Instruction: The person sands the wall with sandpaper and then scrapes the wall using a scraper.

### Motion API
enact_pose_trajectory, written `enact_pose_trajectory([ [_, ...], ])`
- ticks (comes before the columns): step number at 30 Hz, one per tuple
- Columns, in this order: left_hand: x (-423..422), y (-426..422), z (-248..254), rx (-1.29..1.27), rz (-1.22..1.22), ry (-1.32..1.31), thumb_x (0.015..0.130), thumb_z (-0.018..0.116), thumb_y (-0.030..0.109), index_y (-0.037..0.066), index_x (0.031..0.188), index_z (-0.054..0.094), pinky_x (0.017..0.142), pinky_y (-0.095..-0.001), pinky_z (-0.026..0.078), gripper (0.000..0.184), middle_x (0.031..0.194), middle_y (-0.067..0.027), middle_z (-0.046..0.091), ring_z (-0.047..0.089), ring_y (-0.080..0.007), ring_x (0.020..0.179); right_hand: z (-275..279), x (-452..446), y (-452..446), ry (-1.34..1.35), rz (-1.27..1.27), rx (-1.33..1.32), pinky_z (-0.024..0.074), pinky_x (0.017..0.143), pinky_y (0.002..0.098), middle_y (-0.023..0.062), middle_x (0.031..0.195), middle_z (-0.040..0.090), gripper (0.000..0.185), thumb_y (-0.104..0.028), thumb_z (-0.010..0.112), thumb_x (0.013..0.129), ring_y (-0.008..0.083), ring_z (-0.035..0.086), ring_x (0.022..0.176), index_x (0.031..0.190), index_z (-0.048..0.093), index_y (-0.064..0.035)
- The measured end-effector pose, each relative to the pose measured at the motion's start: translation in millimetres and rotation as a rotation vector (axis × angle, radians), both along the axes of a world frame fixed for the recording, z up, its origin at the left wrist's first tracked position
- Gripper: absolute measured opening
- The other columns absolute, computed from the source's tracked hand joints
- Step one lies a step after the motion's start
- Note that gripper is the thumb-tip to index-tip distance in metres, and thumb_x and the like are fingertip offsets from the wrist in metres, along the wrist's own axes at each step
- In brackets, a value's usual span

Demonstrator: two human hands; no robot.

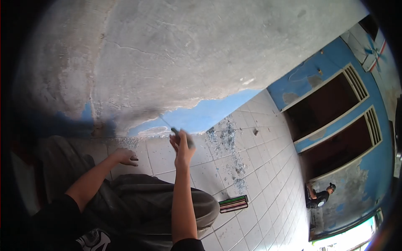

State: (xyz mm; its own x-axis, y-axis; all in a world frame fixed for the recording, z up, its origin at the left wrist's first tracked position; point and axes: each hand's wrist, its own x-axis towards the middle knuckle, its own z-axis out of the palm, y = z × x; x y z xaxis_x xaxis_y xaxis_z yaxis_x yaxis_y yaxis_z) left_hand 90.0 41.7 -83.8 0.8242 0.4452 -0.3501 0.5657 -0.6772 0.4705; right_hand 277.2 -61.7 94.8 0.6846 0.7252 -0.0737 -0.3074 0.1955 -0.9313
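Observation:
My right hand [182, 146] is wrapped round the dark handle of a scraper [172, 129], whose thin tip reaches the edge of the blue paint [197, 115] low on the wall. Above that paint the wall [188, 50] is bare grey plaster with cracks. My left hand [126, 157] hangs over the tiles near the foot of the wall, its fingers curled; whether anything is in them is too small to tell.
Paint flakes [228, 136] lie scattered on the tiled floor [266, 167]. A striped rack-like object [233, 204] rests beside my knee. Farther right, a person [320, 197] in dark clothes and a cap is near a patchy blue wall [368, 167] with two dark doorways.

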Motion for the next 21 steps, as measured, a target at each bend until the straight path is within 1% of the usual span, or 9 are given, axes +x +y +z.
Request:
enact_pose_trajectory([
  [1, 7.1, 3.4, -32.5, 0.005, -0.044, -0.062, 0.071, 0.056, 0.062, 0.015, 0.099, 0.063, 0.075, -0.0441, 0.047, 0.055, 0.094, -0.0107, 0.063, 0.059, -0.0307, 0.091, -25.8, 2.7, -5.6, 0.239, -0.032, 0.015, 0.0535, 0.075, 0.0283, 0.0172, 0.091, 0.06, 0.033, -0.018, 0.056, 0.084, 0.0256, 0.062, 0.086, 0.103, 0.05, 0.0082],
  [2, 4.7, 11.0, -64.5, 0.015, -0.069, -0.115, 0.072, 0.055, 0.062, 0.016, 0.102, 0.063, 0.075, -0.0443, 0.047, 0.055, 0.095, -0.0101, 0.063, 0.059, -0.0307, 0.091, -69.5, 14.1, -16.0, -0.186, -0.005, -0.054, 0.0528, 0.079, 0.0296, 0.02, 0.096, 0.058, 0.034, -0.017, 0.054, 0.084, 0.0286, 0.06, 0.091, 0.103, 0.048, 0.0097],
  [6, 4.7, -1.2, -35.0, 0.014, -0.142, 0.065, 0.076, 0.052, 0.06, 0.018, 0.108, 0.063, 0.074, -0.0437, 0.049, 0.054, 0.101, -0.0089, 0.063, 0.06, -0.0291, 0.092, -88.0, -14.4, -35.2, 0.732, -0.042, 0.135, 0.047, 0.093, 0.0325, 0.028, 0.112, 0.051, 0.04, -0.017, 0.045, 0.088, 0.0344, 0.053, 0.106, 0.107, 0.042, 0.0177],
  [12, -8.5, -17.8, 26.8, 0.017, 0.07, 0.094, 0.07, 0.061, 0.055, 0.01, 0.105, 0.062, 0.077, -0.0423, 0.048, 0.057, 0.104, -0.0096, 0.062, 0.059, -0.0275, 0.098, -46.3, -78.8, -30.8, 0.815, 0.367, 0.206, 0.0478, 0.09, 0.0312, 0.0185, 0.117, 0.054, 0.032, -0.014, 0.043, 0.089, 0.0254, 0.048, 0.116, 0.115, 0.049, 0.0046],
  [13, -9.4, -18.3, 30.3, -0.005, 0.082, 0.092, 0.069, 0.063, 0.054, 0.008, 0.106, 0.061, 0.078, -0.0419, 0.048, 0.059, 0.106, -0.0101, 0.062, 0.059, -0.0271, 0.099, -37.7, -92.1, -25.3, 0.773, 0.273, 0.076, 0.0512, 0.078, 0.0276, 0.0157, 0.102, 0.059, 0.029, -0.018, 0.047, 0.087, 0.0236, 0.058, 0.096, 0.109, 0.051, 0.0007],
  [14, -9.3, -17.2, 27.5, -0.005, 0.092, 0.087, 0.069, 0.063, 0.054, 0.008, 0.106, 0.061, 0.078, -0.0419, 0.048, 0.059, 0.106, -0.0101, 0.062, 0.059, -0.0271, 0.099, -43.6, -92.9, -23.9, 0.768, 0.282, 0.072, 0.0512, 0.078, 0.0276, 0.0157, 0.102, 0.059, 0.029, -0.018, 0.047, 0.087, 0.0236, 0.058, 0.096, 0.109, 0.051, 0.0007],
  [16, -8.5, -16.2, 25.0, -0.014, 0.031, 0.132, 0.069, 0.063, 0.053, 0.009, 0.109, 0.06, 0.079, -0.0419, 0.048, 0.059, 0.108, -0.0095, 0.061, 0.058, -0.0264, 0.101, -48.8, -97.7, -22.4, 0.645, 0.464, -0.079, 0.0471, 0.059, 0.0238, 0.009, 0.079, 0.055, 0.025, -0.025, 0.05, 0.085, 0.0184, 0.055, 0.068, 0.099, 0.049, -0.0048],
  [17, -7.5, -16.7, 26.6, -0.011, 0.035, 0.133, 0.069, 0.063, 0.053, 0.009, 0.109, 0.06, 0.079, -0.0419, 0.048, 0.059, 0.108, -0.0095, 0.061, 0.058, -0.0264, 0.101, -42.9, -108.5, -20.5, 0.554, 0.365, -0.184, 0.0355, 0.045, 0.0239, 0.0033, 0.063, 0.043, 0.029, -0.035, 0.052, 0.084, 0.014, 0.042, 0.052, 0.091, 0.043, -0.0084],
  [21, -2.7, -20.0, 34.4, -0.05, 0.042, 0.203, 0.069, 0.063, 0.052, 0.01, 0.111, 0.058, 0.079, -0.0429, 0.048, 0.06, 0.11, -0.0096, 0.06, 0.058, -0.0259, 0.101, -26.4, -147.9, -15.4, 0.362, 0.144, -0.27, 0.0256, 0.035, 0.0236, 0.0007, 0.053, 0.035, 0.039, -0.046, 0.05, 0.085, 0.0116, 0.034, 0.04, 0.084, 0.039, -0.0085],
])
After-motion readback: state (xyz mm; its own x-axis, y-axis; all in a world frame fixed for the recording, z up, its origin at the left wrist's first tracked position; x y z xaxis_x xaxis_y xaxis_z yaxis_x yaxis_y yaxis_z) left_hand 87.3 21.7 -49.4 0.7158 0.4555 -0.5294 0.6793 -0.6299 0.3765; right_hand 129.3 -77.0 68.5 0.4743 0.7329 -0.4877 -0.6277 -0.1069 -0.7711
